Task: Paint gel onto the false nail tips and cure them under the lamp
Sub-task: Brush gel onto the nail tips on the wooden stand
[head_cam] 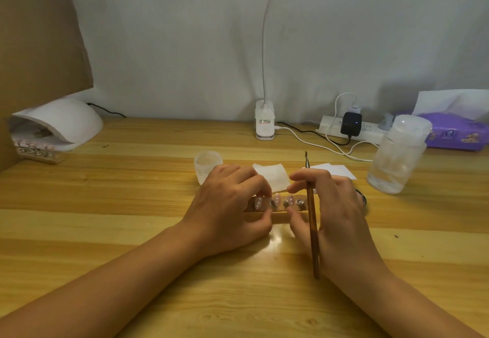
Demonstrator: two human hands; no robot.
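A wooden strip (277, 217) lies across the table's middle, carrying several pale false nail tips (276, 200) on small metal stands. My left hand (232, 205) pinches the strip's left end, thumb in front and fingers behind. My right hand (336, 205) holds a brown-handled brush (312, 221), bristles pointing away from me, while its thumb and forefinger touch the strip's right part. A small clear gel jar (207, 165) stands just behind my left hand. The white curing lamp (57, 123) sits at the far left, with a second strip of nail tips (37, 149) at its mouth.
Two white wipes (271, 176) lie behind the hands. A clear lidded bottle (398, 155) stands at the right, with a purple tissue pack (455, 131), a power strip (349, 127) and white cables behind it. A desk-lamp clamp (264, 120) is at the back centre. Cardboard (39, 33) walls the left.
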